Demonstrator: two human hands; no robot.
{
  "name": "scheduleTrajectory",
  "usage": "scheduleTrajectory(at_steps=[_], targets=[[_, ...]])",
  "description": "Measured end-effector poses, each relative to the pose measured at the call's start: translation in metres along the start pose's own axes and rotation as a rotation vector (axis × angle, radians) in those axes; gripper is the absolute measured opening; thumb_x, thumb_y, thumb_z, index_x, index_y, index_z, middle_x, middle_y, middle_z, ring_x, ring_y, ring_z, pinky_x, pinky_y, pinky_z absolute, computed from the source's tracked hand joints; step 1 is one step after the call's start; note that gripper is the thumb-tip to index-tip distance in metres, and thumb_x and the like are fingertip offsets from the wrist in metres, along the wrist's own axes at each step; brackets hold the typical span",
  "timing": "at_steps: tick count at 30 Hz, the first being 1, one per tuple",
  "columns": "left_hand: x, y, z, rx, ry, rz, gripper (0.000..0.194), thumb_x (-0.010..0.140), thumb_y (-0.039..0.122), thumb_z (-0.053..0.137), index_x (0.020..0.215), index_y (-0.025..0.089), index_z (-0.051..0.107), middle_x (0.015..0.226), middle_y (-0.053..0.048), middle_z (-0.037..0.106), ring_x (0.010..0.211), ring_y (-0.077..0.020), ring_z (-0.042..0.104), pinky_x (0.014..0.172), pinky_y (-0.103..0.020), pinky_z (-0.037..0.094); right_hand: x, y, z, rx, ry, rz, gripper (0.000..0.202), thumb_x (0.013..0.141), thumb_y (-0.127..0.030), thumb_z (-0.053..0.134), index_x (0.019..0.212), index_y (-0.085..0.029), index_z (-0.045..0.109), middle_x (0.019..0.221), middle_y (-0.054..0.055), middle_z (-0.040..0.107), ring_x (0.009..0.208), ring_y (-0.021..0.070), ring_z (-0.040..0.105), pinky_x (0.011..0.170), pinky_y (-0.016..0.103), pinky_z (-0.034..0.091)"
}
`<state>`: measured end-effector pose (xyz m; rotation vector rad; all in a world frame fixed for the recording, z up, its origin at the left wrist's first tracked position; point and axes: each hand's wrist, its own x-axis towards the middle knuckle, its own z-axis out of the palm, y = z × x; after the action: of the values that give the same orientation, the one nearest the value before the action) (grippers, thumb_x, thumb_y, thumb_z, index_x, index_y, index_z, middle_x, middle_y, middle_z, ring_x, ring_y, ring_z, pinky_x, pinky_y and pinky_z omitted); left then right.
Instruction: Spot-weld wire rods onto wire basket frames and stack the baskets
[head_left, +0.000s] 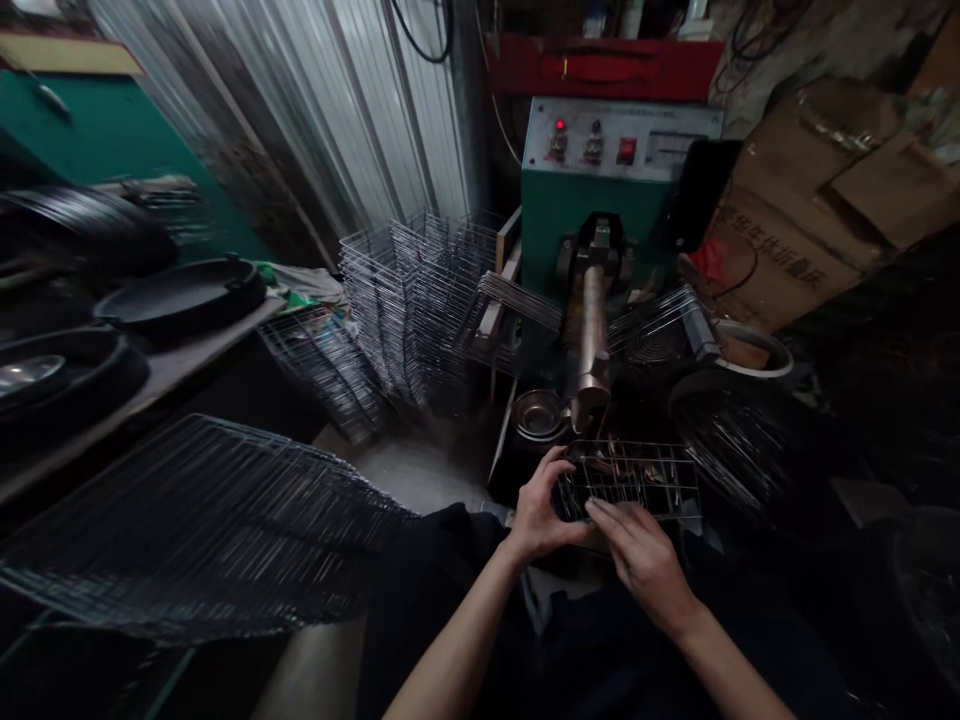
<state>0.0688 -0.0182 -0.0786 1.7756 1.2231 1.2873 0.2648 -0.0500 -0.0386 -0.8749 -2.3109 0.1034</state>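
Note:
A wire rack (660, 480) lies level over my lap, below the metal electrode arm (592, 350) of a green machine (547, 220). My left hand (538, 508) grips the rack's left end, its fingers curled over the far corner and its thumb toward the near edge. On the near edge rests my right hand (641, 555), fingers together and pointing left, close to the left thumb. Whether its fingertips pinch a wire is too dim to tell. Beyond my left hand sits a small metal bowl (538, 413).
Tall stacks of wire racks (397, 310) stand left of the machine. A large pile of wire grids (202, 530) fills the lower left. Black round trays (180, 295) lie on a bench at left. Cardboard boxes (810, 220) and a wire bundle (739, 440) are at right.

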Motion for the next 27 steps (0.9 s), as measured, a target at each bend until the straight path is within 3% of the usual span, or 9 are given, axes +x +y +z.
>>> scheduleTrajectory(at_steps=[19, 27], targets=[[0.029, -0.015, 0.004, -0.086, 0.063, -0.041, 0.071, 0.055, 0.031, 0.087, 0.118, 0.021, 0.056, 0.147, -0.012, 0.049, 0.136, -0.0288, 0.049, 0.116, -0.044, 0.04, 0.031, 0.024, 0.004, -0.06, -0.012, -0.02, 0.042, 0.102, -0.006, 0.041, 0.138, -0.02, 0.055, 0.126, 0.01, 0.066, 0.113, 0.0241, 0.063, 0.094, 0.043, 0.054], [0.027, -0.019, 0.007, -0.105, 0.062, -0.056, 0.073, 0.056, 0.034, 0.087, 0.121, 0.022, 0.055, 0.149, -0.011, 0.047, 0.136, -0.0278, 0.05, 0.115, -0.043, 0.041, 0.031, 0.031, 0.003, -0.106, -0.054, -0.064, 0.049, 0.098, -0.004, 0.04, 0.141, -0.022, 0.053, 0.127, 0.01, 0.066, 0.113, 0.024, 0.064, 0.097, 0.045, 0.054]])
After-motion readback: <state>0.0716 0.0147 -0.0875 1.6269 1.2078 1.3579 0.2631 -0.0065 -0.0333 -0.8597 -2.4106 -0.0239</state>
